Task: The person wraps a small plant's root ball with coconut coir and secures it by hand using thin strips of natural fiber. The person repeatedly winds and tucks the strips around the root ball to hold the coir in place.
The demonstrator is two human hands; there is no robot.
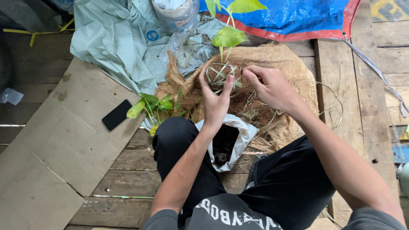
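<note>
Over the burlap sheet point(294, 64): my left hand point(215, 100) has its grip clasped around the fibre root ball point(221, 76), plant leaves point(230, 36) rising above. Right hand point(270, 85) pinches a strand at its side. Open soil bag point(232, 140) sits between my knees; black phone point(117, 114) lies on cardboard point(55, 140).

Phone point(116, 114): black, flat on cardboard point(51, 145), nr its right edge. Cardboard: lg sheet over plank floor point(128, 159), left side. Plastic sheet point(115, 42): pale green, crumpled, top centre-left. Tarp point(294, 15): blue w/ red border, top right. Cuttings point(153, 106): green leaves, loose, just right of phone. Soil bag point(226, 145): white, open, dark soil inside, btwn knees. Burlap point(294, 64): brown, spread under fibre pile.
</note>
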